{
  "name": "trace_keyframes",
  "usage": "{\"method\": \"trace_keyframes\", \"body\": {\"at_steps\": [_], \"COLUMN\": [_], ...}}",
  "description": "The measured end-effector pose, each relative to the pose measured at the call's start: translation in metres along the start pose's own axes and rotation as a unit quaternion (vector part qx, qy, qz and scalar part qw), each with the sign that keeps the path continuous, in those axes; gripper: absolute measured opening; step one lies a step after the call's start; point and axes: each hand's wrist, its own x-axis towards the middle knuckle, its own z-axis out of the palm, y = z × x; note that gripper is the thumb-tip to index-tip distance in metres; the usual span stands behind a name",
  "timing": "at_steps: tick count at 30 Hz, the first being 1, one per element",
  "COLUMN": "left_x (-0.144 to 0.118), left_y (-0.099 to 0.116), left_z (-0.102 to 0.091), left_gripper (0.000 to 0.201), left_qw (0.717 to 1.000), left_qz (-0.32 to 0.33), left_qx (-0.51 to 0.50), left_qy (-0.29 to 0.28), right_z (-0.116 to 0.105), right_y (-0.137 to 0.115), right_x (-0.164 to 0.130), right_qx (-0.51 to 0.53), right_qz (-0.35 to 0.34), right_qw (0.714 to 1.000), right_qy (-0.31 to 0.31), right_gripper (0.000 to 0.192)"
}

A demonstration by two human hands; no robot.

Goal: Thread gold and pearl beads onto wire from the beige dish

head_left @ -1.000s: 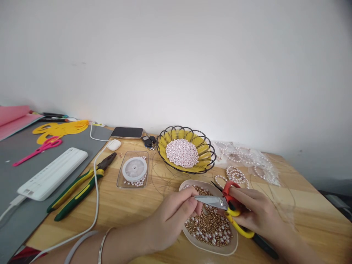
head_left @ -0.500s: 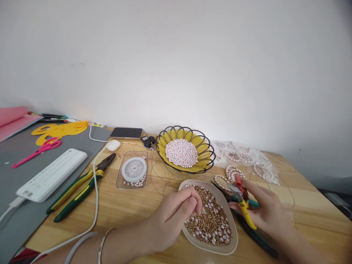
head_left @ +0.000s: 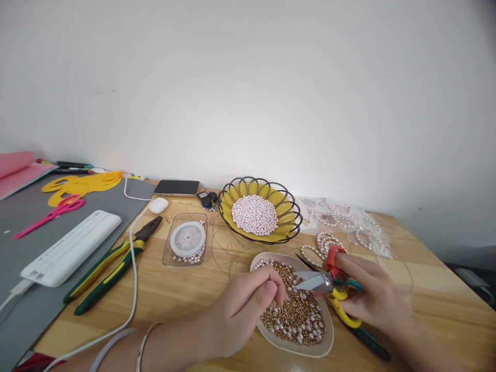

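- right hand point(head_left: 372, 297), lower right of the frame, grips the scissors point(head_left: 329, 284) by their red and yellow handles, blades pointing left over the dish point(head_left: 321, 351).
- the blades look almost closed, tips just short of the left hand's fingers.
- left hand point(head_left: 244, 307), bottom centre, is curled with fingertips pinched together over the dish's left edge; whatever it pinches is too small to make out.
- a thin bangle point(head_left: 144, 345) sits on the left wrist.
- the dish lies bottom centre, heaped with gold beads point(head_left: 298, 320) and a few pale ones mixed in.
- a second pair of pliers point(head_left: 364, 338) with dark handles lies under the right hand, beside the dish.
- above the dish, centre frame, a wire basket point(head_left: 289, 227) with a yellow liner holds pale pearls point(head_left: 254, 214).
- left of the basket, a clear tray point(head_left: 167, 250) with a spool point(head_left: 188, 238) of thread.
- further left, green and yellow pliers point(head_left: 112, 266) lie crossed by a white cable point(head_left: 134, 279).
- right of the basket, beaded loops point(head_left: 325, 243) lie on the wooden table point(head_left: 186, 294).
- far left: a white power strip point(head_left: 70, 248), pink scissors point(head_left: 50, 213) and yellow cutouts point(head_left: 81, 183) on a grey mat point(head_left: 23, 289).
- a phone point(head_left: 177, 187) rests by the wall.
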Motion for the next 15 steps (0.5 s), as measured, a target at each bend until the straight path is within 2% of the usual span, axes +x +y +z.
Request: {"method": "trace_keyframes", "body": {"at_steps": [3,15], "left_x": [-0.0007,-0.0001], "left_y": [0.0002,0.005], "left_z": [0.0005,0.0011], "left_gripper": [0.036,0.034], "left_qw": [1.0,0.998], "left_qz": [-0.003,0.011], "left_qx": [0.007,0.058], "left_qy": [-0.002,-0.015], "right_z": [-0.0007,0.0015], "right_y": [-0.0077,-0.0097], "right_x": [0.0086,0.0109], "right_qx": [0.005,0.005], "right_qz": [-0.076,-0.089], "right_qw": [0.997,0.996], "right_qy": [0.007,0.001], "right_gripper": [0.02,0.023]}}
